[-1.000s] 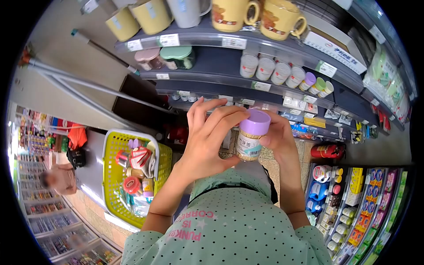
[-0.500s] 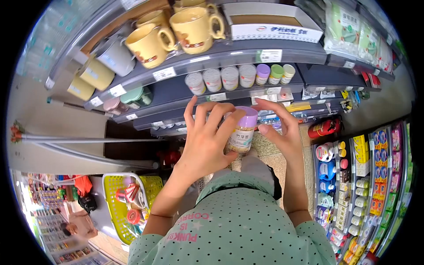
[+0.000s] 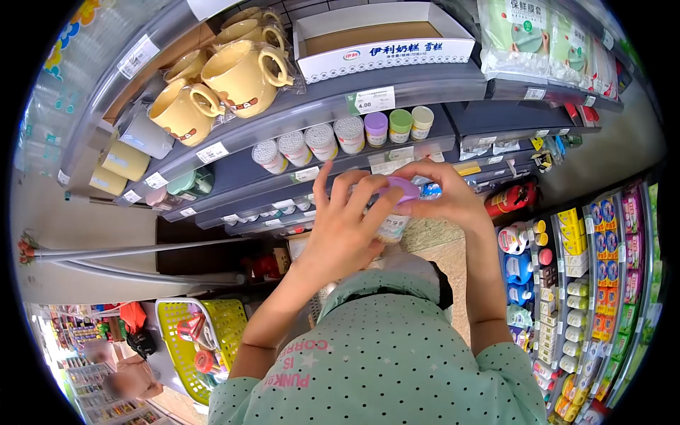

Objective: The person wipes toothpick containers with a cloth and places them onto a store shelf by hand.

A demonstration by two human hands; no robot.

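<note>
A small clear jar of toothpicks (image 3: 394, 228) with a purple lid is up in front of my body, slightly tilted. My left hand (image 3: 346, 221) wraps round its side, with the fingers covering part of the label. From the other side, my right hand (image 3: 448, 197) grips the purple lid (image 3: 406, 188) between thumb and fingers. The lid still sits on the jar. Behind my hands, several white-topped tubs (image 3: 321, 142) stand in a row on the shelf, beside jars with purple (image 3: 376, 129), green (image 3: 400, 125) and cream (image 3: 422, 122) lids.
Yellow mugs (image 3: 243, 78) and a white carton tray (image 3: 382, 57) stand on the shelf above. A yellow-green basket (image 3: 228, 327) holding goods is at lower left. Stocked shelves (image 3: 584, 297) line the right, near a red fire extinguisher (image 3: 511, 198). A person (image 3: 133, 375) is at far left.
My right hand has moved in from beside the jar and closed on its lid. The jar has tilted slightly in my left hand. My view has shifted a little to the right.
</note>
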